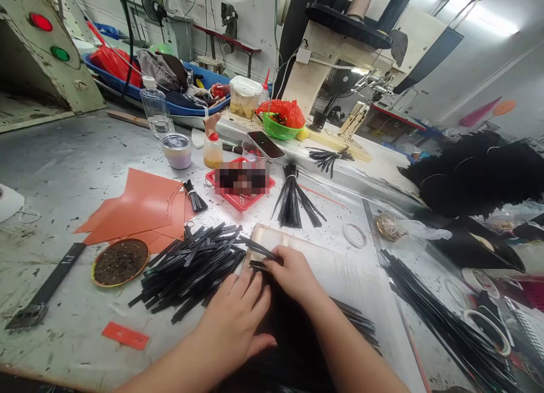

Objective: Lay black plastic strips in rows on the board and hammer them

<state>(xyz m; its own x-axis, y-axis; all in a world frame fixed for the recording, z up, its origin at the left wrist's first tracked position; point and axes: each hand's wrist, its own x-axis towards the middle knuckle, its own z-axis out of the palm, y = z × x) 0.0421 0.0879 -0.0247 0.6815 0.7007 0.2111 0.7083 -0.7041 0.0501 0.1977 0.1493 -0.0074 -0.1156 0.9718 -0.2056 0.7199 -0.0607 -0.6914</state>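
Observation:
My right hand (293,274) pinches a few thin black strips (258,247) between thumb and fingers, over the near-left corner of a pale board (335,262). Beside it my left hand (242,308) is spread, palm down, its thumb held apart. Its fingertips are close to a short strip end under the right hand; whether they touch it I cannot tell. A loose pile of black strips (191,271) lies just left of both hands. More strips (355,319) show under my right forearm. Dark material fills the space between my arms.
Tied strip bundles (290,203) stand beyond the board, near a red basket (242,203) and a phone (266,145). Orange sheets (140,208), a brown round dish (121,262) and a pronged black tool (51,291) lie left. Long black strips (446,313) lie right. A sewing machine (352,58) stands behind.

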